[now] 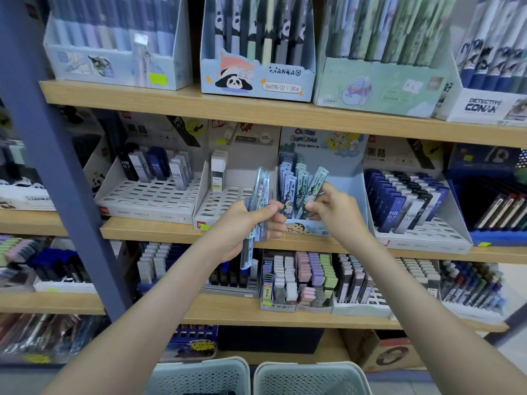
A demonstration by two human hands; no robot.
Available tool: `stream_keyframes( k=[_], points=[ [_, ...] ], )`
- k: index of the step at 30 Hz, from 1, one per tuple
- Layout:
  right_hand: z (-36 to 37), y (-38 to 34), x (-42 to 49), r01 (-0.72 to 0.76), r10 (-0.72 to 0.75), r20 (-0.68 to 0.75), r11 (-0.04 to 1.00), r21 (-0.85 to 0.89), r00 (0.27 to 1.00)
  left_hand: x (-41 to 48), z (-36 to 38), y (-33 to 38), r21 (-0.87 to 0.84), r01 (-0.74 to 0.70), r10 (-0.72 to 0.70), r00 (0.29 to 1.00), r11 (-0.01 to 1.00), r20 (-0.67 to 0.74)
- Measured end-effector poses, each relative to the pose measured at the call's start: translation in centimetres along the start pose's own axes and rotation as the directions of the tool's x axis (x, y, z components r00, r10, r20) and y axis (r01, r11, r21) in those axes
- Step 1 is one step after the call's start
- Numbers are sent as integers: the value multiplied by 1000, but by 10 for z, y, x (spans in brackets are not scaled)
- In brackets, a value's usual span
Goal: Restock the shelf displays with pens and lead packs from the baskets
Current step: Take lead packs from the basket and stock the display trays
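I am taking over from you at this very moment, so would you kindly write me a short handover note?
Left hand: grips a bundle of slim packs, upright before the middle shelf.
Right hand: pinches one pack, tilted, over the Crayon Shin-chan display.
Done: that display holds some rows of packs at its back.
Left: seat this pack, then probably the bundle. The baskets stand below; their contents are out of sight.

My left hand [245,223] and my right hand [333,209] are bare. Both my forearms [159,295] are bare too, slim and uncovered from the wrists right down to the bottom edge of the view.
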State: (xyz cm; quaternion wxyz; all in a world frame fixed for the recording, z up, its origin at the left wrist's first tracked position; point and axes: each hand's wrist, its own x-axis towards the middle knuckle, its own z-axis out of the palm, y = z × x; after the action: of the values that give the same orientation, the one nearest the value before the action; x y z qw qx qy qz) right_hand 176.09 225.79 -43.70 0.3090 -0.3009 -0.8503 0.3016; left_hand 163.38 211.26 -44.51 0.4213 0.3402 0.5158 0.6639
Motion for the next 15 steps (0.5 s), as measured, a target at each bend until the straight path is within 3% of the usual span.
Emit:
stream_keyframes(
  k=[4,10,15],
  points=[
    [5,-3,3,50,-39,67,983,-176,997,-1,1,3,14,-4,4,1000,1000,7],
    [11,4,3,51,-51,5,982,-184,999,-3,3,4,43,-19,18,1000,999,24],
    [13,8,4,5,5,40,975,-224,999,-3,6,1,27,-8,7,999,1000,39]
  ],
)
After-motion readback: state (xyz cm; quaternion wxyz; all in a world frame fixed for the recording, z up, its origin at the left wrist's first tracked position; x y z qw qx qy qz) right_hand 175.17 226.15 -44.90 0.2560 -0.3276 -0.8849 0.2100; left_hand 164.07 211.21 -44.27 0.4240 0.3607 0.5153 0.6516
